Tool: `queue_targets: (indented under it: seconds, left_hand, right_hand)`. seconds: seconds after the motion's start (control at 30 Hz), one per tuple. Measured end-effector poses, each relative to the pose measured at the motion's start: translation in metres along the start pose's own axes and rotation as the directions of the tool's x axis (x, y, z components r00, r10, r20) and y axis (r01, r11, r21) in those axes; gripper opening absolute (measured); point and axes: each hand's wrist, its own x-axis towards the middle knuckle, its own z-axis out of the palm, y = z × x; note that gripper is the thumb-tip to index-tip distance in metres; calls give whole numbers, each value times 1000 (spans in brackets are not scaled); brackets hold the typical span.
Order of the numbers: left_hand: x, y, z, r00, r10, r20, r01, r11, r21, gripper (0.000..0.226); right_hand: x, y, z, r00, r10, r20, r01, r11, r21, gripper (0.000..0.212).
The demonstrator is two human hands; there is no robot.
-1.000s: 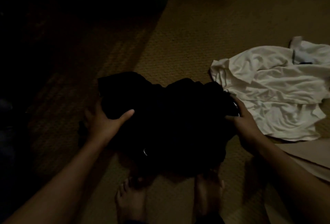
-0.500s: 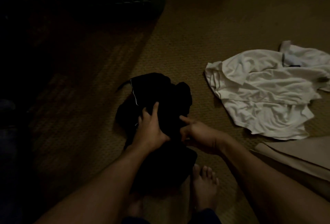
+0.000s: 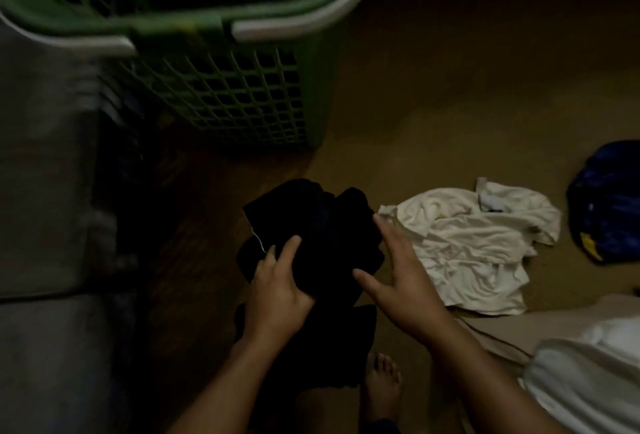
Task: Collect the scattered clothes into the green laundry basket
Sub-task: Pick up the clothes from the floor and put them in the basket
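Observation:
A bunched black garment [image 3: 322, 225] is held up in front of me above the brown carpet. My left hand [image 3: 277, 288] grips its lower left side, thumb on top. My right hand [image 3: 398, 281] presses against its right side with fingers spread around it. The green laundry basket [image 3: 214, 94], with a lattice wall and white-trimmed rim, stands at the upper left, beyond the garment. A crumpled white garment [image 3: 474, 246] lies on the carpet to the right. A dark blue cloth item [image 3: 609, 205] with a yellow patch lies at the far right edge.
A grey cushioned surface [image 3: 45, 191] runs along the left side. White bedding or cloth [image 3: 588, 374] and a beige sheet [image 3: 540, 326] sit at the lower right. My bare foot [image 3: 381, 381] stands on the carpet below the black garment. Open carpet [image 3: 467, 87] lies right of the basket.
The black garment has gone from spread on the floor to gathered into a bundle and lifted. The view has tilted up, bringing the green basket and the blue item into sight.

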Motion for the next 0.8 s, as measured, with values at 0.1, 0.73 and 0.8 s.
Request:
queue_targets:
  seconds: [0.1,0.73,0.8]
  left_hand:
    - [-22,44,-45,989,137,-59,-129,984,121,81]
    - [-26,213,-345,860,327,-391,-103,862,496,82]
    - [7,218,-364,850,376,-368,-113,814,570,83]
  right_hand:
    - [-11,-48,-38,990,-113,81,119,991,-67,76]
    - [101,-277,-197,943,-311,121,314,703,-638,62]
    - [130,-277,-189,913,-311,264,390,472,-791,70]
